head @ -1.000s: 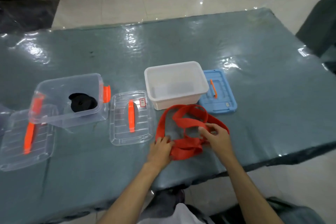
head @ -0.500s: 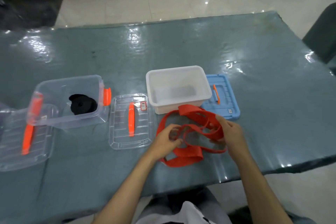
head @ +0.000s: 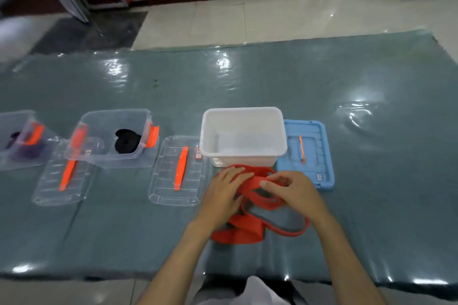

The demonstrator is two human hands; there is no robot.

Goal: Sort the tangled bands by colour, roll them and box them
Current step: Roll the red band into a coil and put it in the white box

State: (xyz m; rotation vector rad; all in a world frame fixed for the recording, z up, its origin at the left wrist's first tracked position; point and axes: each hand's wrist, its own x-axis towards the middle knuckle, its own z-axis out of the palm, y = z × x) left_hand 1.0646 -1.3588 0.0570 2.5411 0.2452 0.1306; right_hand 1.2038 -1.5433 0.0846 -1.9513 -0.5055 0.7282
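A: What have the hands got, nearest first?

B: The loose tail of the red band [head: 238,231] lies in slack loops on the table [head: 371,180] just behind both wrists, toward the person. The left hand [head: 224,190] lies on the band's left side with fingers curled down over it; how firm that hold is, I cannot tell. The right hand [head: 291,189] has its fingers bent round a loop of the band, thumb on top, so it grips.

A: And beyond the fingers?

B: Just past the knuckles stands the white box [head: 244,135], open, nothing visible in it; the band's far edge lies close against its near wall. Beside the right hand, further out, lies a blue lid [head: 314,153]. Left of the left hand is a clear lid [head: 178,171], then a clear box [head: 111,141] holding a rolled black band [head: 127,142], another clear lid [head: 67,173], and at the far left a box [head: 17,141] with something dark purple, blurred.

A: So how should the rolling go?

B: My judgement: find one free end first, since the loops cross each other. Keep the band flat, not twisted, wind it tightly round that end with the right hand, and let the left feed the slack. The tail will likely snag if pulled before the loops are freed.
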